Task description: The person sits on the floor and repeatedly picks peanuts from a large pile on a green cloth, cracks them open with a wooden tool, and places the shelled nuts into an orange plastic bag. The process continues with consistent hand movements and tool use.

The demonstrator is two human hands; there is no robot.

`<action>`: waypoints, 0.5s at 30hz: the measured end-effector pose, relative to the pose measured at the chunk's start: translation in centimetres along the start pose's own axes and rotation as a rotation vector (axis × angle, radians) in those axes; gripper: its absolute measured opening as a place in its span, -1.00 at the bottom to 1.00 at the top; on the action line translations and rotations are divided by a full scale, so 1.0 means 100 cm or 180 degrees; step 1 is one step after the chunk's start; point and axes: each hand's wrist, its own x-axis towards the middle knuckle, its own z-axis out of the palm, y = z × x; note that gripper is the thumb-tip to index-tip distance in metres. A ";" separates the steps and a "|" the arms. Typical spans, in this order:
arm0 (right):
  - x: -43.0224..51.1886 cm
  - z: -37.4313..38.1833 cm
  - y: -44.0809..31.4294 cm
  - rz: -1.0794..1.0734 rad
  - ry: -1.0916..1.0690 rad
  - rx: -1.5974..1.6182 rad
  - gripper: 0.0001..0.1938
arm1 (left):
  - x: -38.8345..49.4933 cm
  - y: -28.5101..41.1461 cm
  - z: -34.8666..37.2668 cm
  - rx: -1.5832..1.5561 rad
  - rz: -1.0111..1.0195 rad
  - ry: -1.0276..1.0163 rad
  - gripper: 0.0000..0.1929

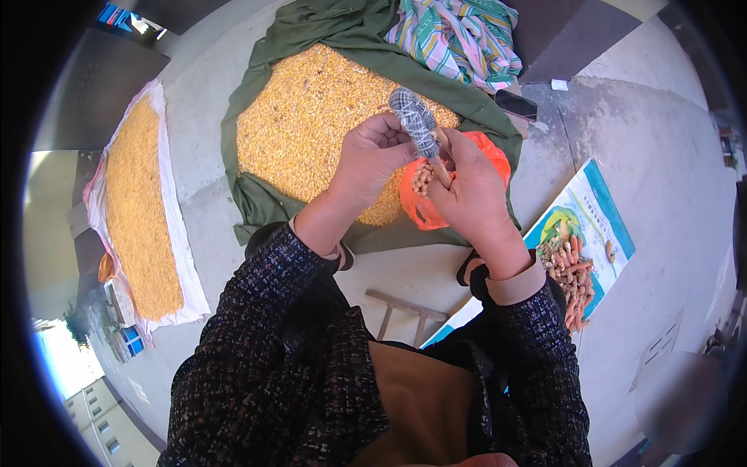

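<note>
My right hand [473, 187] grips a wooden stick whose end is a grey cloth head [413, 119] bound with pale string. A second, shorter wrapped piece seems to lie against it, partly covered by my fingers. Thumb and curled fingers of my left hand [373, 154] pinch at the lower left side of the wrapped head. Directly below both hands is an orange plastic bag [423, 213], holding tan nuts that look like peanuts [422, 177]. The bag rests at the edge of a wide heap of yellow corn kernels [303, 122], spread on a dark green cloth [257, 201].
A striped cloth [455, 41] lies bunched behind the heap, with a black phone [516, 105] near it. To the left, grain [140, 216] covers a white sheet [184, 268]. At right, reddish cobs [572, 274] sit on a printed sheet [607, 204]. A wooden frame [402, 306] stands between my feet.
</note>
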 end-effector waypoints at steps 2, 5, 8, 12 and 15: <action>0.002 0.005 0.002 -0.0231 0.0100 -0.0208 -0.53 | -0.001 0.001 0.005 0.0104 0.0039 0.0072 -0.67; 0.004 0.005 -0.006 -0.0114 -0.0024 -0.0302 -0.55 | -0.005 0.000 0.003 0.0090 0.0073 -0.0015 -0.67; 0.004 0.004 -0.011 0.0125 -0.0245 -0.0391 -0.58 | -0.006 0.002 -0.001 0.0095 0.0070 -0.0106 -0.68; 0.006 0.006 -0.009 0.0016 -0.0094 -0.0239 -0.72 | -0.006 0.006 -0.003 0.0191 -0.0053 -0.0093 -0.73; 0.007 0.008 -0.008 -0.0116 -0.0032 -0.0223 -0.80 | -0.007 0.005 -0.005 0.0189 -0.0037 -0.0112 -0.76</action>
